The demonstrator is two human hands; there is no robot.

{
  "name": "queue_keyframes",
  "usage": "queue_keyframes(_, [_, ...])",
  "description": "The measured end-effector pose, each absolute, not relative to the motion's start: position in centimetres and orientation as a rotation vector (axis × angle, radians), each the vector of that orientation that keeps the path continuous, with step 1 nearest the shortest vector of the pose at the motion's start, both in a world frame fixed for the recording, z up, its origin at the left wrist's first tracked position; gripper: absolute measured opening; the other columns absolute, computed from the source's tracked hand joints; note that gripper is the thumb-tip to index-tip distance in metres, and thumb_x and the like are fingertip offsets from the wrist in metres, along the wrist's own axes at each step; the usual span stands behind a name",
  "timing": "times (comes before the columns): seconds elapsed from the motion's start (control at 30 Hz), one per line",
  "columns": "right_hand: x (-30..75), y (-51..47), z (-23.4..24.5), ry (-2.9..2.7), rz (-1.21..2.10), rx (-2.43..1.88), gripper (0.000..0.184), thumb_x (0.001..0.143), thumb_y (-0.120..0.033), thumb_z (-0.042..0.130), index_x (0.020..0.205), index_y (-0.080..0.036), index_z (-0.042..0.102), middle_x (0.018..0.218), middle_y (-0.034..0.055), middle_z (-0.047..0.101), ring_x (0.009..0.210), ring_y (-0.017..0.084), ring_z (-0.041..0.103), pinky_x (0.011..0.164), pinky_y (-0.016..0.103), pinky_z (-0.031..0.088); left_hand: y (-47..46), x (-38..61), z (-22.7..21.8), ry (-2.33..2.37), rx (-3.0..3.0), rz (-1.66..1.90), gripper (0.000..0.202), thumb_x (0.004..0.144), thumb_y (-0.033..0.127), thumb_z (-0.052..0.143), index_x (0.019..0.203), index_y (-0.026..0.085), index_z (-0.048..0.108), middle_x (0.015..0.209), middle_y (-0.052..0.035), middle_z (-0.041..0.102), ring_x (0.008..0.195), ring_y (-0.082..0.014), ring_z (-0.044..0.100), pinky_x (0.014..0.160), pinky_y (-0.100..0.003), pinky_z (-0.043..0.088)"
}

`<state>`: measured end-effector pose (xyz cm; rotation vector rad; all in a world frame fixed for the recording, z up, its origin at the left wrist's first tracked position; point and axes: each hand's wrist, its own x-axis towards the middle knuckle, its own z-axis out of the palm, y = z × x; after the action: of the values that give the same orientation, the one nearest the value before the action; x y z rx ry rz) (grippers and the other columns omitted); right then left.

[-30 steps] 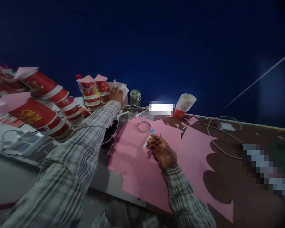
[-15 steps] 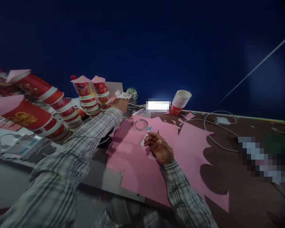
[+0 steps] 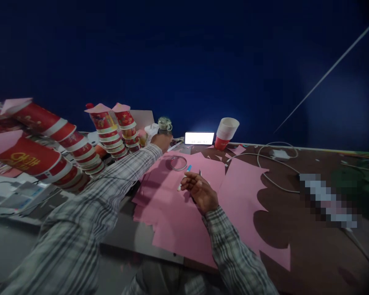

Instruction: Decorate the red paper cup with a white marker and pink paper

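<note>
My left hand (image 3: 162, 142) is stretched to the back of the table, in front of a dark bottle with a clear rounded lid (image 3: 165, 123). Its fingers are turned away from view, so whether it grips the bottle cannot be made out. Nothing shows in my right hand (image 3: 201, 192): it is half turned up, fingers loosely bent and apart, above pink paper sheets (image 3: 178, 221). Partly behind its fingertips lies a blue-capped white marker (image 3: 189, 168). A thin round ring (image 3: 178, 168) rests on the paper beyond it.
Towers of red-and-white paper cups with pink cone tops (image 3: 106, 133) crowd the left side. A lit phone (image 3: 199, 138) and nested paper cups (image 3: 227, 131) stand along the blue wall. Cut pink paper (image 3: 242, 192), a cable (image 3: 272, 180) and a white plug (image 3: 279, 154) lie to the right.
My left hand has moved from beside the white crumpled tissue to the front of the bottle. My right hand keeps nearly the same pose over the paper. The view has shifted slightly.
</note>
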<state>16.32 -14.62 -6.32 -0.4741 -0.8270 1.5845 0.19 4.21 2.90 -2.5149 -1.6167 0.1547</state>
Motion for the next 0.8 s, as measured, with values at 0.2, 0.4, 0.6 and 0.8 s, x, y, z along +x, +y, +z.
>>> queue_keyframes(0.2, [15.9,-14.6,-6.5,-0.806,1.611,-0.461,0.041,0.078,-0.045,0.069,0.109,-0.018,0.069,0.090,0.0064,0.072,0.078,0.018,0.066,0.078,0.037,0.054,5.0,0.8,2.2,-1.462,-2.607,0.220,0.036,0.090,0.014,0.045,0.118,0.018,0.068,0.123,-0.0141,0.061,0.098,-0.0233,0.066,0.078,-0.033,0.051])
queue_keyframes(0.4, [15.5,-14.4,-6.9,-0.804,1.615,-0.469,0.041,0.076,-0.046,0.071,0.107,-0.019,0.070,0.088,0.0059,0.073,0.076,0.019,0.066,0.078,0.036,0.053,4.9,6.9,4.3,-1.312,-2.699,0.162,0.033,0.092,0.020,0.047,0.119,0.018,0.067,0.121,-0.0157,0.064,0.103,-0.0270,0.067,0.081,-0.036,0.050])
queue_keyframes(0.6, [15.2,-14.1,-7.0,-0.786,1.653,-0.469,0.045,0.070,-0.047,0.075,0.103,-0.017,0.069,0.083,0.0055,0.073,0.072,0.019,0.065,0.074,0.035,0.052,4.8,14.8,5.8,-1.151,-2.733,-0.183,0.041,0.100,0.036,0.039,0.125,0.014,0.062,0.123,-0.0174,0.064,0.111,-0.0279,0.061,0.092,-0.040,0.046])
queue_keyframes(0.8, [14.8,-13.6,-7.4,-0.819,1.638,-0.462,0.044,0.071,-0.047,0.075,0.102,-0.017,0.067,0.082,0.0042,0.072,0.067,0.016,0.063,0.070,0.033,0.048,7.1,19.8,5.3,-0.928,-2.705,-0.372,0.039,0.095,0.018,0.042,0.128,0.014,0.062,0.139,-0.0140,0.055,0.135,-0.0311,0.037,0.113,-0.050,0.027])
